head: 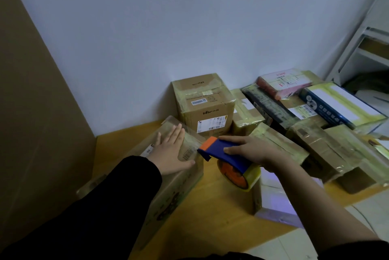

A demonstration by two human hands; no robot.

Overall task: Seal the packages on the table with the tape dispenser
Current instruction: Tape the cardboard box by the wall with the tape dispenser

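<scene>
the left hand (pixel 172 150) is lying flat, fingers open, on the box (pixel 168 175) while the right hand (pixel 254 152) is gripping the tape dispenser (pixel 227 154), whose tape could be wrinkling if the box slides.

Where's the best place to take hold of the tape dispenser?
Grip the tape dispenser by its blue top frame, coming from above and the right, as the right hand does now. The frame is flat and arched over the roll, and this keeps the orange cutter end free, pointing toward the box under the left hand.
</scene>
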